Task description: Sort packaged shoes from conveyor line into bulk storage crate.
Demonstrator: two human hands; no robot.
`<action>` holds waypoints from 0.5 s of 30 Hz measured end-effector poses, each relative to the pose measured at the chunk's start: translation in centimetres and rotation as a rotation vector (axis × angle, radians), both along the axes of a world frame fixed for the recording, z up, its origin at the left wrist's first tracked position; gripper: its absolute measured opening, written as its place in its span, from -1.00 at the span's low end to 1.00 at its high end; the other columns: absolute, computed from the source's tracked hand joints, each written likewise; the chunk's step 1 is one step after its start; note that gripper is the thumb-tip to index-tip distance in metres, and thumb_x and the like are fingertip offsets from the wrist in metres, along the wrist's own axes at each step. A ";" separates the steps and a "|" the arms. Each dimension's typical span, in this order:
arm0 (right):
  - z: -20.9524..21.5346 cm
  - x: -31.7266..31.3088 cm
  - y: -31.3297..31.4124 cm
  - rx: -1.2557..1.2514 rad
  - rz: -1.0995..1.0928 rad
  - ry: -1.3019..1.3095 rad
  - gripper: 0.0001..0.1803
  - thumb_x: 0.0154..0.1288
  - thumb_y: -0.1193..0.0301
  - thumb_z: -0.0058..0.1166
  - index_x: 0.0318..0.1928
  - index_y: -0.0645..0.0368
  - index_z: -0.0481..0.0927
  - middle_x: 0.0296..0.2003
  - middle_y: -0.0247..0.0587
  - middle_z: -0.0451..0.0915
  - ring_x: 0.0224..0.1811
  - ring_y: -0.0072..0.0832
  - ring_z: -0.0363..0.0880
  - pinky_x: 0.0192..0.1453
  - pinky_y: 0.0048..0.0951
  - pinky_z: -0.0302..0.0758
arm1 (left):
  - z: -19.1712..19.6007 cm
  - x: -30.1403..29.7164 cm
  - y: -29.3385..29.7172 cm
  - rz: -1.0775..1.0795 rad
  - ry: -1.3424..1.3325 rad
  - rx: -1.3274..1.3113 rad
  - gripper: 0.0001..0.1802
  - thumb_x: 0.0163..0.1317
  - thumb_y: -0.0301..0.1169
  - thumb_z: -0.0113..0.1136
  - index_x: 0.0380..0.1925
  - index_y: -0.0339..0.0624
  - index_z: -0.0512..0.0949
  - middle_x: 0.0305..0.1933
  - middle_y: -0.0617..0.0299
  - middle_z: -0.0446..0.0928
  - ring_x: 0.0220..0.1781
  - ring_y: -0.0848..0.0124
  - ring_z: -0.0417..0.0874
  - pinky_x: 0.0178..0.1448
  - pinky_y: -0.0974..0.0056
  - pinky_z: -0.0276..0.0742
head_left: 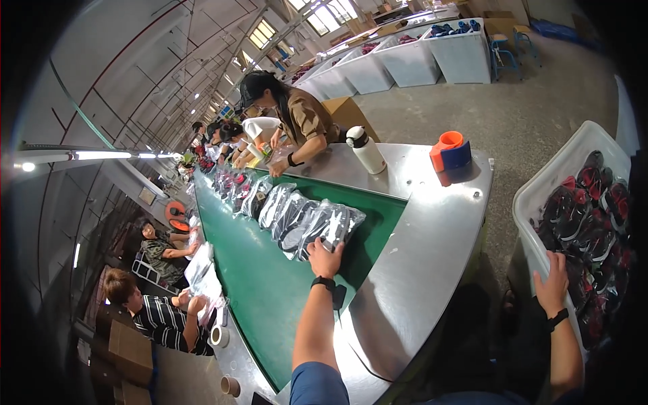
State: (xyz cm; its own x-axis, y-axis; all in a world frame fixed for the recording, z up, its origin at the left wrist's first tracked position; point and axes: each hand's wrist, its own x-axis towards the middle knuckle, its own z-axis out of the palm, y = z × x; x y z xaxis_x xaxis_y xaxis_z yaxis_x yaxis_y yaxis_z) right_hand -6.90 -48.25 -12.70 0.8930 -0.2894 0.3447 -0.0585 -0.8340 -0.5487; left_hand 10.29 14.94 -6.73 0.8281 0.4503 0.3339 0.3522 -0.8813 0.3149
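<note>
My left hand reaches over the green conveyor belt and touches the near side of a row of shoes in clear plastic bags. Its thumb and fingers are apart, and no firm grip shows. The bagged shoes lie close together on the belt, dark with pale stripes. On the right, my right hand is closed over the rim of a white bin, fingers inside and thumb outside. Several black and red shoes fill that bin.
A metal table edge borders the belt, with a white bottle and an orange and blue roll on it. A co-worker handles bags across the belt. Others work at the left. More white bins line the back.
</note>
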 end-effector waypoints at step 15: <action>1.0 -0.1 0.2 0.060 0.038 0.014 -0.28 0.14 0.46 0.34 0.34 0.22 0.42 0.24 0.06 0.42 0.30 0.13 0.46 0.36 -0.03 0.43 | 0.6 -13.8 -16.3 -0.293 -0.304 -1.957 -0.18 0.31 0.24 0.36 0.31 -0.12 0.42 0.37 0.12 0.35 0.30 0.13 0.49 0.48 -0.06 0.48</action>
State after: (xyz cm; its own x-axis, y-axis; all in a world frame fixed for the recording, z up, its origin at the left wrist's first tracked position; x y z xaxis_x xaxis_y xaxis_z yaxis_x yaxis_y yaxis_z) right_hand -7.00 -48.01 -11.65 0.9082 -0.2747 0.3157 -0.0349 -0.8016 -0.5968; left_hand -3.49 -1.39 -6.12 0.9523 0.1978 -0.2325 0.0475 0.6563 0.7530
